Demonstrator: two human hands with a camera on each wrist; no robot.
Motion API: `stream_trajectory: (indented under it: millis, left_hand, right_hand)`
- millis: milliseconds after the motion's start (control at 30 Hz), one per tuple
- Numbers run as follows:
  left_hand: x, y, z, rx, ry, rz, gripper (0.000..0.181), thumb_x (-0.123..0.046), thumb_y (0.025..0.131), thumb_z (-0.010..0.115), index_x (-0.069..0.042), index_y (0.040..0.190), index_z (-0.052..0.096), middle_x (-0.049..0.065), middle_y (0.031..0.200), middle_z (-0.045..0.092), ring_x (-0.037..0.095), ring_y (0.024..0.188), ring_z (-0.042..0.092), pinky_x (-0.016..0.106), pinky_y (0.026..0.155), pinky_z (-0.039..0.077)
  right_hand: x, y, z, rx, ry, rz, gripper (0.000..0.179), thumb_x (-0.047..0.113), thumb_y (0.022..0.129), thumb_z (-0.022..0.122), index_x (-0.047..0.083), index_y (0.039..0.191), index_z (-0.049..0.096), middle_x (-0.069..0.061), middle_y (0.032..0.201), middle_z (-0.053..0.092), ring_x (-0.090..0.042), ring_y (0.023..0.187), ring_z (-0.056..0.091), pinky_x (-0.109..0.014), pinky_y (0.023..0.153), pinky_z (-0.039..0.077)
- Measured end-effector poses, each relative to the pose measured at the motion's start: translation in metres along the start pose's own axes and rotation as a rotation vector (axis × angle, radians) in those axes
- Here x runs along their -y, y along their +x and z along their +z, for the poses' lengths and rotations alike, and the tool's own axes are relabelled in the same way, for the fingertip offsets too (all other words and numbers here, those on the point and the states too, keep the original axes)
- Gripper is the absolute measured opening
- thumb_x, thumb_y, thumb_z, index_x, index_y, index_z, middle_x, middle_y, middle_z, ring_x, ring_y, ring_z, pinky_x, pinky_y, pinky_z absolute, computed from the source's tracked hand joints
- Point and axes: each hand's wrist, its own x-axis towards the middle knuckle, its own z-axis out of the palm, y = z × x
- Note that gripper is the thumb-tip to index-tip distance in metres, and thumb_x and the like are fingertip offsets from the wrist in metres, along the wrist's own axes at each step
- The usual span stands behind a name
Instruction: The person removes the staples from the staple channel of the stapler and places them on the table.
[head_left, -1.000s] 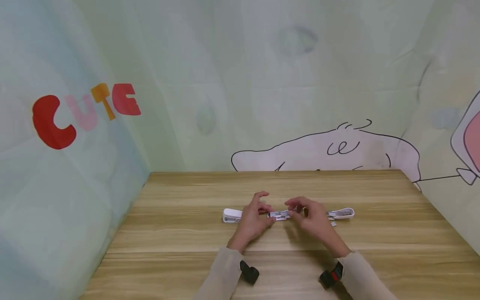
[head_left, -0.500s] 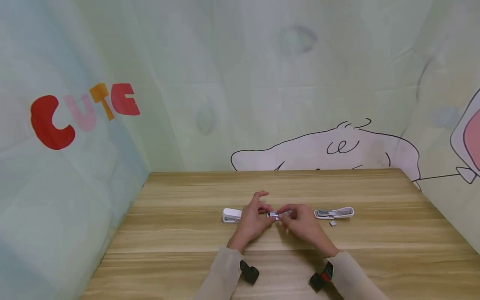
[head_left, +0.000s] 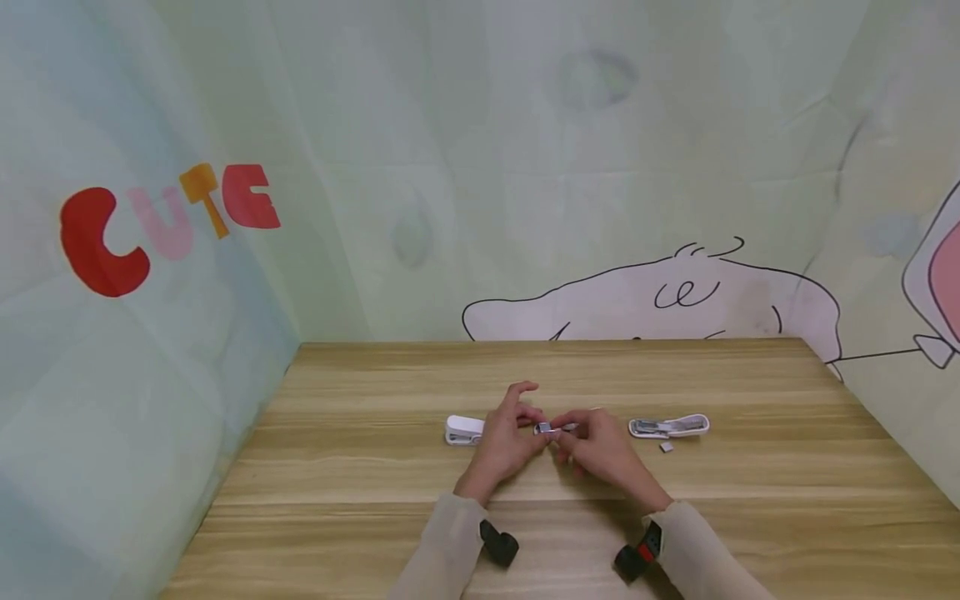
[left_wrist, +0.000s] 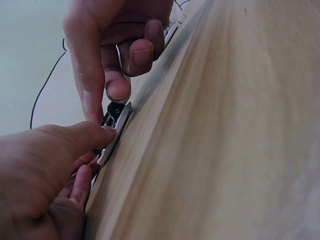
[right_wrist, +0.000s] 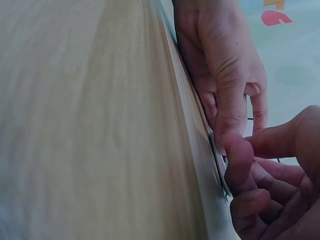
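Note:
In the head view, a small white stapler (head_left: 544, 428) with its metal magazine exposed lies between my hands at the middle of the table. My left hand (head_left: 504, 446) pinches its left end between thumb and fingers, the index finger raised. My right hand (head_left: 603, 450) has its thumb and index finger together at the stapler's right part, covering much of it. In the left wrist view, the stapler (left_wrist: 121, 122) shows a dark metal part under the right fingertips, with my left thumb (left_wrist: 92, 134) along its near side. The right wrist view shows both hands' fingertips meeting over it.
Partly behind my left hand lies another white stapler (head_left: 462, 430), closed. To the right is a third stapler (head_left: 670, 426), swung open, with a small grey staple block (head_left: 666, 447) just in front of it. The wooden table (head_left: 360, 500) meets a printed curtain (head_left: 360, 208) at the back.
My right hand has moved left along the middle stapler, uncovering the open stapler and small block on the right. The left hand has kept its place.

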Motion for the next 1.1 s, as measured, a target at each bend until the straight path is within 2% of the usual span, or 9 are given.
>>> stream_trajectory:
  millis: [233,600,1100]
  left_hand:
    - [0.000,0.000,-0.001,-0.004,-0.005,0.019,0.073,-0.006,0.091,0.084,-0.013,0.153,0.047,0.009,0.112,0.080,0.031,0.120,0.076,0.046,0.111,0.058]
    - [-0.001,0.001,-0.001,-0.008,-0.018,0.033,0.075,-0.002,0.089,0.084,-0.012,0.154,0.046,0.011,0.113,0.080,0.031,0.119,0.077,0.045,0.111,0.058]
    - [-0.001,0.001,0.000,-0.006,-0.005,-0.012,0.077,-0.005,0.089,0.086,-0.016,0.154,0.046,0.010,0.114,0.080,0.031,0.119,0.077,0.047,0.111,0.058]
  right_hand:
    - [0.001,0.004,0.005,-0.055,0.017,-0.008,0.010,0.012,0.099,0.073,0.008,0.107,0.077,0.000,0.064,0.071,-0.012,0.044,0.056,-0.024,0.044,0.040]
    - [0.003,0.008,0.010,-0.112,0.051,-0.014,0.007,0.007,0.098,0.074,0.005,0.104,0.075,-0.004,0.064,0.073,-0.011,0.040,0.055,-0.023,0.041,0.043]
    - [0.008,0.007,0.009,-0.068,0.008,0.010,0.007,0.003,0.099,0.072,0.005,0.106,0.074,-0.003,0.063,0.070,-0.010,0.043,0.055,-0.024,0.043,0.046]
